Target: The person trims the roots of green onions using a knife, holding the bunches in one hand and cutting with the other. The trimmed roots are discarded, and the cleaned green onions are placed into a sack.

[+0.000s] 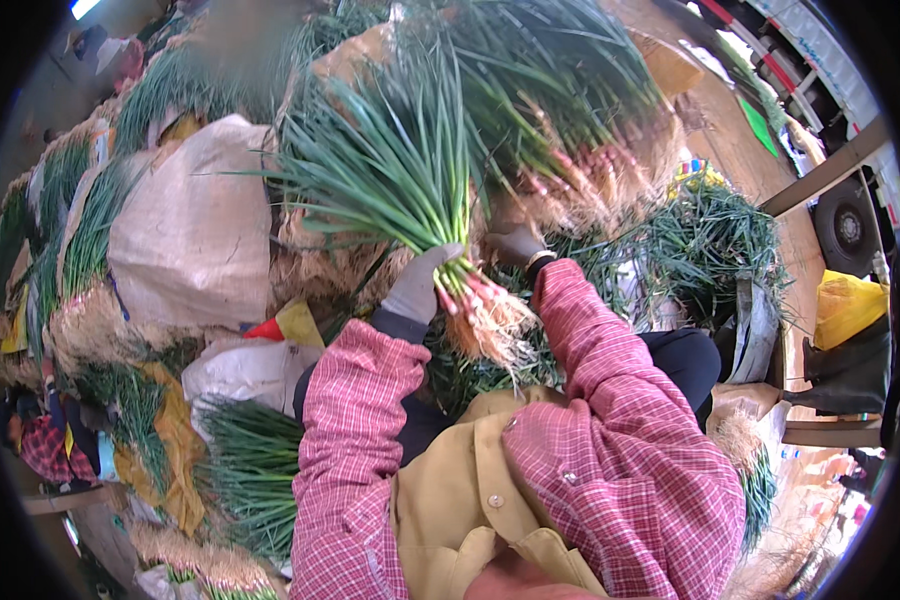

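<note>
My left hand [414, 285], in a grey glove, is wrapped around the lower stems of a bunch of spring onions [420, 176]. The green leaves fan up and away from me. Below the grip, the bunch's pinkish bulbs and pale stringy roots [487, 322] hang toward my lap. My right hand [514, 244], also gloved, is just to the right of the held stems, by the roots of a larger heap of spring onions [570, 150]. Its fingertips are partly hidden, so I cannot tell whether they grip anything.
Loose green leaves [712, 240] are piled at the right. A pale woven sack [195, 225] covers onions on the left, beside more stacked bunches [97, 240]. Another bunch [251, 465] lies by my left elbow. A person in checked clothing [52, 446] is at far left, a vehicle wheel [847, 223] at far right.
</note>
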`<state>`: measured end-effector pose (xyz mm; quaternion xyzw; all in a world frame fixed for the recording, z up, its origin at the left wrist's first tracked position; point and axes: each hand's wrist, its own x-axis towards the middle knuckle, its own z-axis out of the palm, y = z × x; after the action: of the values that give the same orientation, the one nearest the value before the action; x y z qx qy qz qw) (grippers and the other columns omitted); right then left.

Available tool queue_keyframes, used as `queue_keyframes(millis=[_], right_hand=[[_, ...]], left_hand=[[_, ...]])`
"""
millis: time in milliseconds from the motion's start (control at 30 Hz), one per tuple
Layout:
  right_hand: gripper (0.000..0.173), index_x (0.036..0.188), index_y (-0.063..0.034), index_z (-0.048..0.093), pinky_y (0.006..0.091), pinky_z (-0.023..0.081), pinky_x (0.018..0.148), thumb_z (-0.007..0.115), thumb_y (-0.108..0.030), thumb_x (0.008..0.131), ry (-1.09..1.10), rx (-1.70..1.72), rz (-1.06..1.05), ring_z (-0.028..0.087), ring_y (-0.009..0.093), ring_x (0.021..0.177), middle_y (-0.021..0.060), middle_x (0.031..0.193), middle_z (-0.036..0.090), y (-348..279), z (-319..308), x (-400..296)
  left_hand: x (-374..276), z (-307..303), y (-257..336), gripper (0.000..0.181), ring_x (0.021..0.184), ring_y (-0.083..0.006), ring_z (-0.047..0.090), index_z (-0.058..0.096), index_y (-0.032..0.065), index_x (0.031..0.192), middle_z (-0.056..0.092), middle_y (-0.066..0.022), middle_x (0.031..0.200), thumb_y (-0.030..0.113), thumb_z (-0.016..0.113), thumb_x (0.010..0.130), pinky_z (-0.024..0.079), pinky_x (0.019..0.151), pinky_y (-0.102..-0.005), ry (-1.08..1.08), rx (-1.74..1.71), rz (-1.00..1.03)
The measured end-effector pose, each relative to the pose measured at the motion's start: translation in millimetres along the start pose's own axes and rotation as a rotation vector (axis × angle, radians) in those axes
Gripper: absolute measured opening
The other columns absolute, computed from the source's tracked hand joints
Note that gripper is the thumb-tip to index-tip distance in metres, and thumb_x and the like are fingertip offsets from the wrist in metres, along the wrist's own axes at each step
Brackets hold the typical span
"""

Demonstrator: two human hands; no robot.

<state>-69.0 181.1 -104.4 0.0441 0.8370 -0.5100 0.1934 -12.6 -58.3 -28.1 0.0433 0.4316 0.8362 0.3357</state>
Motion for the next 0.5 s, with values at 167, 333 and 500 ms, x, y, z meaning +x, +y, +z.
queue_keyframes(millis=[167,333,500], right_hand=[[0.02,0.094,-0.0052,0.067,0.0265,0.044,0.052,0.064,-0.024,0.089,0.018,0.244,0.081,0.056,0.012,0.058,-0.0004,0.066,0.057,-13.2,-0.1,-2.2],[0.022,0.095,-0.0029,0.067,0.0311,0.048,0.053,0.066,-0.023,0.086,0.017,0.163,-0.03,0.061,0.016,0.062,0.0052,0.079,0.066,6.6,-2.4,-5.7],[0.03,0.106,-0.0104,0.068,0.0389,0.054,0.075,0.068,-0.018,0.076,-0.185,-0.187,0.182,0.066,0.032,0.081,0.012,0.09,0.067,18.2,10.3,-36.0]], left_hand=[[-7.1,21.8,-0.1,0.032,0.057,-0.0313,0.068,0.059,-0.0058,0.097,0.066,-0.0197,0.073,0.024,0.061,0.086,0.053,0.041,-0.032,0.168,-0.127,0.032],[-17.3,36.5,9.2,0.03,0.071,-0.0236,0.068,0.063,-0.0037,0.103,0.067,-0.0142,0.081,0.021,0.059,0.087,0.056,0.061,-0.0304,0.237,-0.019,0.063],[-14.7,-0.6,-8.2,0.028,0.051,-0.0226,0.063,0.063,-0.0015,0.091,0.065,-0.0136,0.07,0.025,0.06,0.085,0.052,0.046,-0.0288,0.187,-0.125,-0.005]])
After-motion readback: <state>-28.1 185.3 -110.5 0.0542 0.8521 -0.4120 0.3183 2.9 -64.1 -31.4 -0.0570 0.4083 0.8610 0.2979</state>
